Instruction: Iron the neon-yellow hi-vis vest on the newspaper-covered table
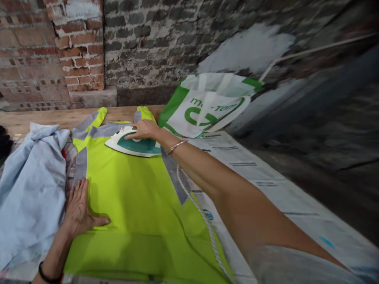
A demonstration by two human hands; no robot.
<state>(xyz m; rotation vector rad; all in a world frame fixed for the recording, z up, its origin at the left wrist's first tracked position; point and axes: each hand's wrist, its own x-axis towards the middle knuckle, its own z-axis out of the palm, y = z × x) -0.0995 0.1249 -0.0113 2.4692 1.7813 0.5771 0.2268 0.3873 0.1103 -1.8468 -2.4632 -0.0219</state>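
A neon yellow safety vest [133,197] with grey reflective bands lies flat on the table. A white and teal iron [130,145] rests on its upper part, near the collar. My right hand [144,129] grips the iron's handle, arm stretched forward, a bracelet on the wrist. The iron's white braided cord [195,205] trails back along the vest's right edge. My left hand [79,209] lies flat, fingers spread, on the vest's left edge, beside a grey band.
A crumpled light blue shirt [29,185] lies left of the vest. A white and green bag [207,106] leans at the back right. Printed paper [266,177] covers the wooden table [44,116]. Brick walls [148,43] stand behind.
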